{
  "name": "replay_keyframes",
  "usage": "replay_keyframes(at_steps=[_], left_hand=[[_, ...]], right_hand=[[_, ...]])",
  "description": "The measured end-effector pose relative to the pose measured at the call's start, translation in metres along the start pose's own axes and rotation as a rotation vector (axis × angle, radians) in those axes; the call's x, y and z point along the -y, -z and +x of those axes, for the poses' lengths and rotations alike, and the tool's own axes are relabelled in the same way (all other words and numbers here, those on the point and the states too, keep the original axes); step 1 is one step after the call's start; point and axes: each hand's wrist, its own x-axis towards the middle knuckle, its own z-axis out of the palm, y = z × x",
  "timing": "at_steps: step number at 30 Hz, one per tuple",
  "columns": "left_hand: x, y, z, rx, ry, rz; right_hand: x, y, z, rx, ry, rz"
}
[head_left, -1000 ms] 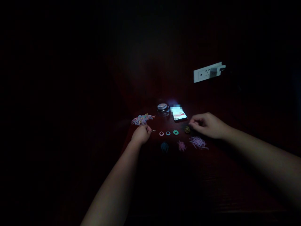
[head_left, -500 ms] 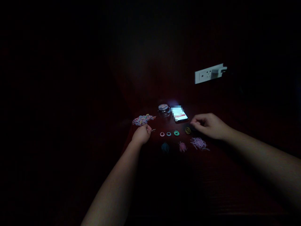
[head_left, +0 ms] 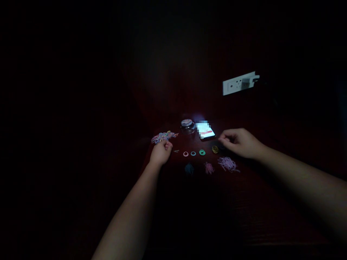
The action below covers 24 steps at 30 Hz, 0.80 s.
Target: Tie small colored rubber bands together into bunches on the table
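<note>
Resting curled at the edge of the mixed band pile [head_left: 163,137], my left hand [head_left: 160,153] has its fingers closed; whether they pinch a band I cannot tell. My right hand [head_left: 238,143], loosely curled and empty, sits at three o'clock of the yellow band stack [head_left: 215,148], with the lit phone [head_left: 206,131] at twelve o'clock for light.

Dim home — wall socket [head_left: 235,85], phone [head_left: 206,130]

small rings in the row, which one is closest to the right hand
The yellowish ring, at the row's right end, just left of the right hand. The green, blue and pink rings lie further left.
</note>
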Motion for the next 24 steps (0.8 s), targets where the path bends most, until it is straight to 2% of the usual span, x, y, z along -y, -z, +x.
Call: replay_keyframes(at_steps=[9,14,16,19,24], left_hand=[[0.001,-0.007,0.0,0.051,-0.055,-0.086],[0.001,0.0,-0.001,0.047,-0.003,0.099],[0.002,0.003,0.0,0.084,0.006,0.175],[0.004,0.004,0.0,0.156,-0.023,0.204],[0.008,0.005,0.001,0.182,-0.036,0.206]], right_hand=[[0.002,0.0,-0.001,0.002,0.007,-0.008],[0.003,0.0,0.0,-0.002,0.008,-0.018],[0.003,0.0,0.001,-0.005,0.007,-0.026],[0.001,0.0,0.001,-0.007,0.016,-0.015],[-0.001,-0.001,0.0,-0.003,0.02,-0.014]])
